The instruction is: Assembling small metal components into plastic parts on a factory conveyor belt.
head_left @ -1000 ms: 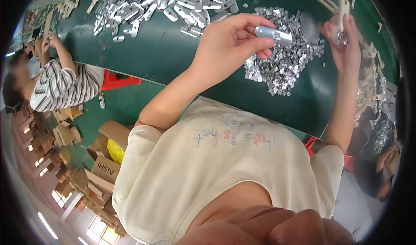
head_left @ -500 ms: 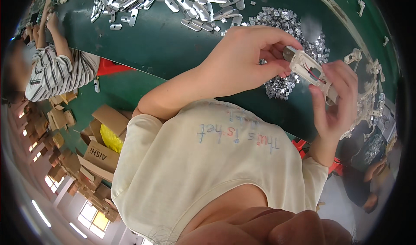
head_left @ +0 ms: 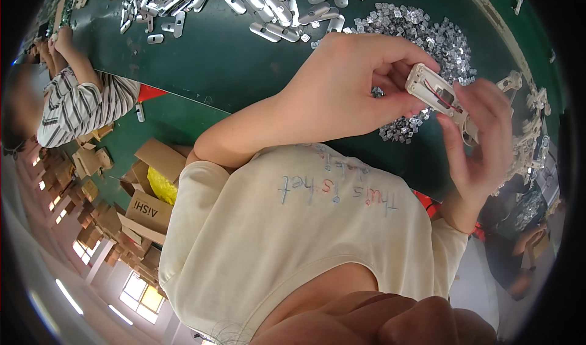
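Note:
Between my two hands, above the pile of small parts, is a white plastic housing (head_left: 434, 92) with thin red and dark wires in its open recess. My left hand (head_left: 357, 79) pinches its upper-left end between thumb and fingers. At the other end my right hand (head_left: 485, 134) curls around the housing, thumb below and fingers above. The housing lies tilted, recess facing up. The silver metal piece seen at its end earlier does not show now. Right behind it spreads a heap of small shiny metal squares (head_left: 448, 49).
Long silver oval covers (head_left: 284, 9) lie piled on the green table (head_left: 201, 70). More white plastic housings (head_left: 534, 134) are heaped at the right. At the far left sits a person in a striped shirt (head_left: 88, 104). Open cardboard boxes (head_left: 149, 210) stand on the floor at left.
The silver metal piece that stuck out by my left fingers is no longer visible. My left fingers have moved up against the housing's end, and both hands have shifted slightly right.

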